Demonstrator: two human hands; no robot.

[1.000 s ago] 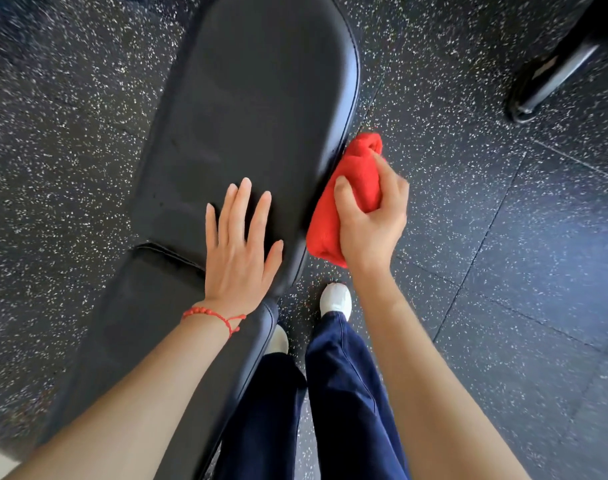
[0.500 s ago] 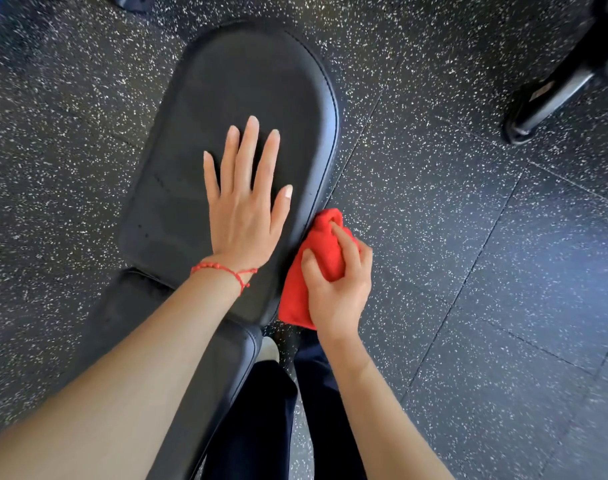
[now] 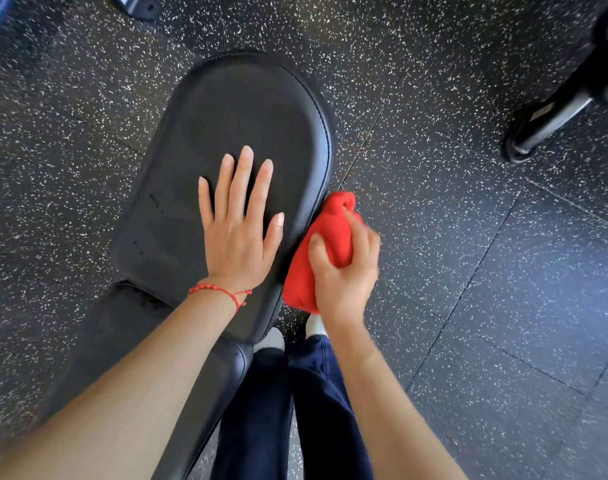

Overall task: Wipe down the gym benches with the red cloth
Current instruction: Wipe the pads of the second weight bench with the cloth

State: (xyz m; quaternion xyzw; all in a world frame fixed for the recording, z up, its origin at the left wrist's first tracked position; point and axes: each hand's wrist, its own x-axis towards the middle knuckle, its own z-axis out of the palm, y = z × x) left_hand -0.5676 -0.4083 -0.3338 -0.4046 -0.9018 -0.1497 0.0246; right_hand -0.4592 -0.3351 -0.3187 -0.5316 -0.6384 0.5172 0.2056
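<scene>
Speckled black rubber floor (image 3: 469, 306), laid in large tiles whose seams run diagonally, fills the scene on every side. On it stands a black padded gym bench (image 3: 233, 116), running from the near left toward the far centre; its far pad ends in a rounded, stitched edge, and a second pad (image 3: 115, 341) adjoins it on the near side across a narrow gap. At far right the black foot of another machine (image 3: 531, 133) rests on the floor, well apart from the bench; at far left a dark metal base (image 3: 140, 5) is cut off by the frame edge. The person stands at the near right of the bench in dark navy trousers (image 3: 316, 410), with pale shoes (image 3: 271, 339) just visible beneath the pad's near corner. The left hand (image 3: 238, 233) lies flat on top of the far pad, fingers straight and slightly spread, palm down, holding nothing; a thin red string bracelet (image 3: 223, 292) circles its wrist. The right hand (image 3: 344, 271), somewhat blurred, is just right of the pad, its fingers and thumb curled tightly round the red cloth (image 3: 330, 233). The red cloth is bunched into a wad, pressed against the right side edge of the far pad near the left hand's thumb, with one end poking out beyond the fingers toward the far side and the other hanging below the palm. No container appears anywhere in view.
</scene>
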